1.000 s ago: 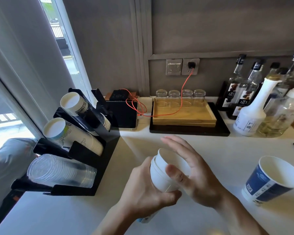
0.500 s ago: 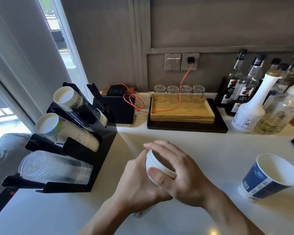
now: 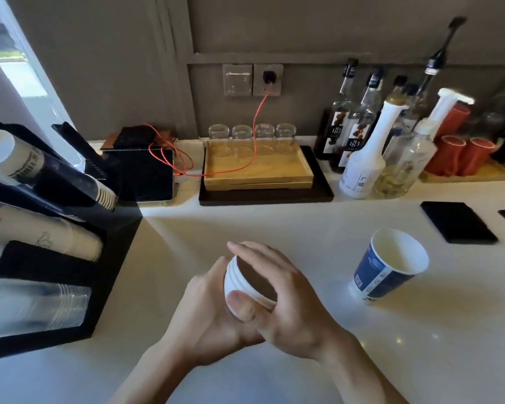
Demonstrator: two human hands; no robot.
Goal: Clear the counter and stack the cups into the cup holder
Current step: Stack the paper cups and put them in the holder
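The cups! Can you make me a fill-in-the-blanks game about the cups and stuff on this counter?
1. Both hands hold a small stack of ____ cups.
2. The blue cup standing alone on the counter is ____ inside.
3. The wooden tray holds ____ upside-down glasses.
4. The cable plugged into the wall is ____.

Missing words: white; empty; four; orange

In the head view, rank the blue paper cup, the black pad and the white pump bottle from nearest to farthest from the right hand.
From the right hand:
1. Blue paper cup, standing on the counter just to its right.
2. Black pad, flat, farther right and back.
3. White pump bottle, at the back among the syrup bottles.
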